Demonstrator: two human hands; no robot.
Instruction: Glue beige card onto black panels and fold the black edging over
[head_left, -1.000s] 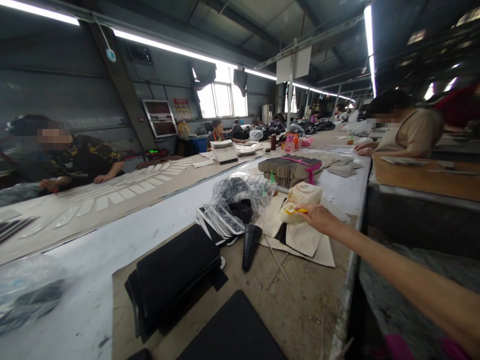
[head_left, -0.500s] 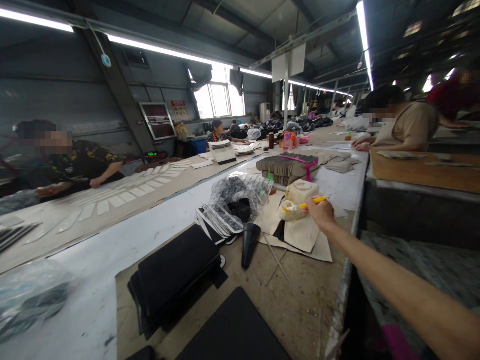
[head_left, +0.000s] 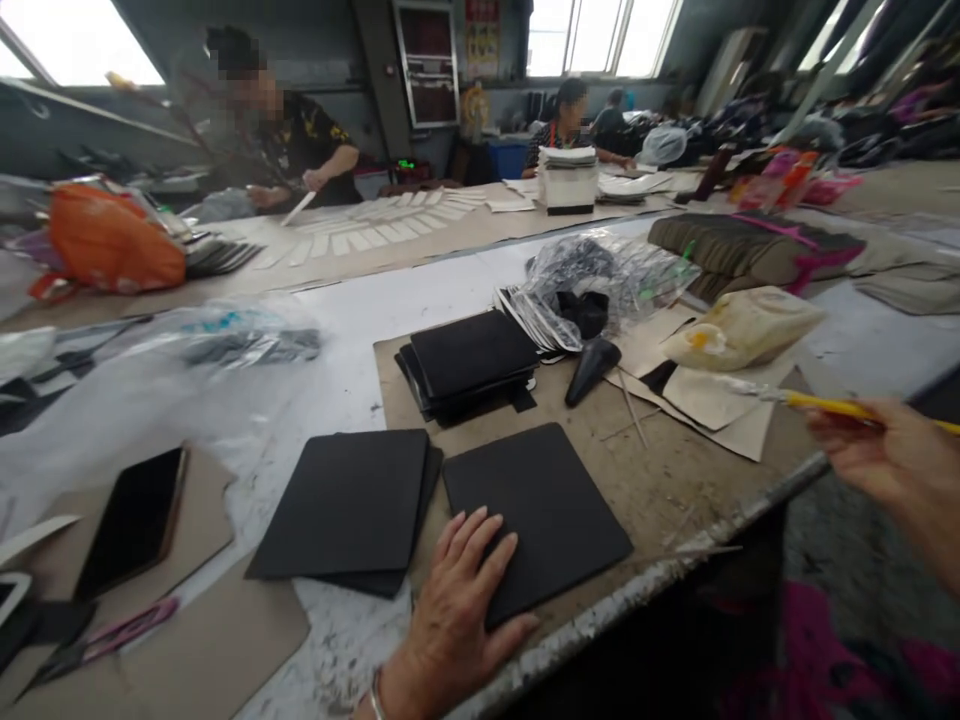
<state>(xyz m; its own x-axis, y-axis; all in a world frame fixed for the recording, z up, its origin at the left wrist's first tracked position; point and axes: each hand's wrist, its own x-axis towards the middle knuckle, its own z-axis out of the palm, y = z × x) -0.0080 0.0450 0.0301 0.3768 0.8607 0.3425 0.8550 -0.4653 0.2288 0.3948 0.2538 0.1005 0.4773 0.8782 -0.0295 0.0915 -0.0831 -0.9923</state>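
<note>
My right hand [head_left: 892, 450] is closed round the yellow handle of a brush [head_left: 825, 402], whose whitish tip points left over cream-coloured sheets [head_left: 724, 405]. Beyond the tip sits a cut-open plastic jug [head_left: 765, 325] with pale, glue-like residue. My left hand [head_left: 469, 600], fingers spread, lies flat on the near left edge of a black square panel [head_left: 551, 500]. Left of it rest more black panels [head_left: 352, 500], overlapping. A stack of black pieces [head_left: 472, 355] lies farther back, and a black cone-shaped object [head_left: 592, 370] is to its right.
Clear plastic wrap [head_left: 592, 270] lies behind the stack, near a strapped bundle of grey-brown pieces [head_left: 750, 250]. At left are a phone [head_left: 135, 520], a pink-handled cutter [head_left: 127, 630] and an orange bag [head_left: 112, 240]. A co-worker [head_left: 300, 150] handles white strips across the table.
My view has swung left and down. My right hand has drawn the brush out of the jug, toward me. My left hand now shows, resting on the black panel.
</note>
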